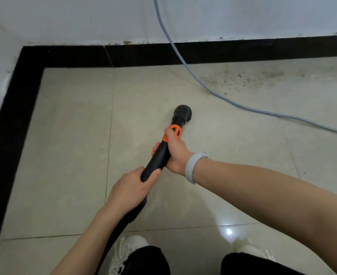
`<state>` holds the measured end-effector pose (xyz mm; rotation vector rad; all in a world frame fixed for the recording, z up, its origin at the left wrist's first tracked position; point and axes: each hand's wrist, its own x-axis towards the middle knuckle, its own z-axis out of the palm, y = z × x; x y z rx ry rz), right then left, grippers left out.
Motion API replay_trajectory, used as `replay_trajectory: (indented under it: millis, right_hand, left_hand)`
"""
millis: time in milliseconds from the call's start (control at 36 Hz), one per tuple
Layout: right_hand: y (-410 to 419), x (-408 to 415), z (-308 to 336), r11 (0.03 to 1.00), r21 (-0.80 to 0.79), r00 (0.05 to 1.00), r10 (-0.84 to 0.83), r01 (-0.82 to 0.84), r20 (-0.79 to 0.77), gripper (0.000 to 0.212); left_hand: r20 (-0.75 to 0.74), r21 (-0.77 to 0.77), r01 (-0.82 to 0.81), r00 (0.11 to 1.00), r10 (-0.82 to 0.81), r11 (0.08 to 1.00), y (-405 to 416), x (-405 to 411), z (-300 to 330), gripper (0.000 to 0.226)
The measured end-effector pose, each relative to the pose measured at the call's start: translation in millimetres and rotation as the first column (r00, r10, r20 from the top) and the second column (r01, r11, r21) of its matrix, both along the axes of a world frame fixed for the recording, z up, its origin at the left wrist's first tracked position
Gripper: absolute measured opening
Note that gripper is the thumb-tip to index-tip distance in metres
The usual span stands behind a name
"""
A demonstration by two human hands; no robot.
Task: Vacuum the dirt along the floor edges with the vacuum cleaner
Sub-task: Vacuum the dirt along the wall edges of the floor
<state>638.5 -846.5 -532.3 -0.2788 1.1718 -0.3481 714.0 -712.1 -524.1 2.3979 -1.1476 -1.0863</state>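
Observation:
A black vacuum wand (159,155) with an orange collar (174,132) points down at the beige tile floor, and its round black nozzle (182,113) touches the tile. My right hand (176,153) grips the wand just below the orange collar. My left hand (130,188) grips its lower end, where the black hose (122,223) runs back toward my legs. Dark dirt specks (241,81) lie scattered on the tile along the black skirting (243,51), up and right of the nozzle.
A grey cable (183,62) hangs down the white wall and runs across the floor to the right, between nozzle and dirt. Black skirting also lines the left wall, forming a corner at the upper left. My white shoes (131,247) stand at the bottom.

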Motion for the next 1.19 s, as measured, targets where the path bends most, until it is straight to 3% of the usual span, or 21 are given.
replay_trajectory:
  millis: [111, 278, 556, 750, 944, 1194]
  right_hand:
    - [21.8, 16.6, 2.1, 0.997, -0.003, 0.997, 0.078, -0.078, 0.010, 0.021]
    - [43.7, 28.6, 3.8, 0.984, -0.014, 0.984, 0.176, -0.176, 0.012, 0.022]
    - [42.3, 34.9, 6.9, 0.968, -0.100, 0.969, 0.221, -0.232, -0.113, 0.023]
    - [68.2, 50.6, 15.0, 0.947, -0.084, 0.947, 0.300, -0.310, -0.112, 0.040]
    - [84.4, 32.0, 5.7, 0.957, -0.039, 0.952, 0.280, -0.287, -0.121, 0.026]
    - [37.4, -17.9, 11.5, 0.988, -0.094, 0.974, 0.098, -0.119, -0.203, 0.021]
  left_hand:
    - [-0.018, 0.003, -0.086, 0.996, 0.086, 0.996, 24.8, 5.7, 1.6, 0.064]
    - [0.011, -0.029, -0.165, 0.986, 0.166, 0.986, 48.9, 7.2, -0.4, 0.046]
    - [-0.048, -0.014, -0.209, 0.977, 0.208, 0.978, 60.7, 12.6, 2.5, 0.060]
    - [-0.097, 0.033, -0.245, 0.964, 0.248, 0.969, 86.4, 31.0, 9.6, 0.051]
    - [-0.157, 0.128, -0.155, 0.972, 0.175, 0.980, 94.7, 24.4, 14.4, 0.066]
    - [-0.167, 0.112, 0.072, 0.985, -0.053, 0.991, 37.0, -1.8, 8.1, 0.047]
